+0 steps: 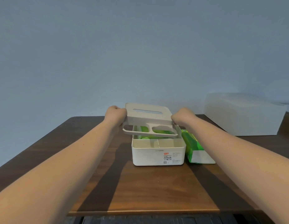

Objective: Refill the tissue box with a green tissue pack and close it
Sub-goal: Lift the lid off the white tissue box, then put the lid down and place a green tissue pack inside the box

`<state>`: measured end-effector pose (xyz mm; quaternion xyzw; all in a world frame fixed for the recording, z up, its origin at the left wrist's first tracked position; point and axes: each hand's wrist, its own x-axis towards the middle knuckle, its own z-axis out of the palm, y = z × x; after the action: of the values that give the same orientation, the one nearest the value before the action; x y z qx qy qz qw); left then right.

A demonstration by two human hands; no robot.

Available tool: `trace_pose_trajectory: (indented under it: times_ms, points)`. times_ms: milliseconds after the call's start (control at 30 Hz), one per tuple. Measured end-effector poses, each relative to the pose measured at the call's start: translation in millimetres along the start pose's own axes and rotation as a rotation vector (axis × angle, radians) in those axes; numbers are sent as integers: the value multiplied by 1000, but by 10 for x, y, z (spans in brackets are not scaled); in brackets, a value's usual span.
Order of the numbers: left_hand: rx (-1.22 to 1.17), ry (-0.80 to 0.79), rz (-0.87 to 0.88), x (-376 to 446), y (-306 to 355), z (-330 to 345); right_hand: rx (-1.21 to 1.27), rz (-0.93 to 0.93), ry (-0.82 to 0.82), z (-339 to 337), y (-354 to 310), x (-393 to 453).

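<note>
A white tissue box (156,156) stands open on the brown table, with a label on its near wall. A green tissue pack (158,133) lies in its rear compartment, partly hidden by the lid. The two front compartments look bare. I hold the beige lid (148,118), which has a slot on top, tilted just above the box. My left hand (115,114) grips its left end and my right hand (183,117) grips its right end. A second green tissue pack (194,147) lies on the table, touching the box's right side.
The brown wooden table (92,167) reaches to the near edge at the bottom. A large white container (244,113) sits at the back right. A plain wall rises behind the table. Dark slats show below the table's front edge.
</note>
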<state>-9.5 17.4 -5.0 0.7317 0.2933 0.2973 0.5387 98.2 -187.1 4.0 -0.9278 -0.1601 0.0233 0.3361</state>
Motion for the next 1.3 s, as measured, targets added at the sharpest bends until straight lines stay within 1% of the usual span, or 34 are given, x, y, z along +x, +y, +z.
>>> trace_pose_trajectory:
  times_ms: [167, 267, 367, 533, 700, 767, 833, 1000, 1100, 1167, 1300]
  points:
    - [124, 104, -5, 99, -97, -406, -58, -111, 27, 146, -393, -52]
    - [222, 178, -12, 175, -259, -682, -102, -168, -3, 333, -701, -72]
    - [312, 209, -72, 204, -431, -935, -160, -212, -59, 553, -953, -107]
    - [530, 173, -207, 268, -734, -1193, -300, -225, -165, 1008, -1182, -80]
    - [640, 127, -276, 357, -1016, -1279, -516, -243, -245, 1409, -1383, -27]
    - [651, 126, -286, 394, -1102, -1318, -629, -252, -339, 1525, -1457, -12]
    - [648, 130, -294, 435, -1173, -1340, -681, -257, -409, 1638, -1487, 20]
    - [671, 113, -316, 460, -1299, -1310, -738, -226, -493, 1818, -1461, 52]
    - [685, 74, -295, 470, -1316, -1263, -800, -212, -538, 1838, -1420, 58]
    - [684, 49, -276, 466, -1301, -1214, -797, -212, -524, 1829, -1384, 59]
    - [726, 21, -246, 406, -1247, -1139, -720, -260, -429, 1766, -1375, 29]
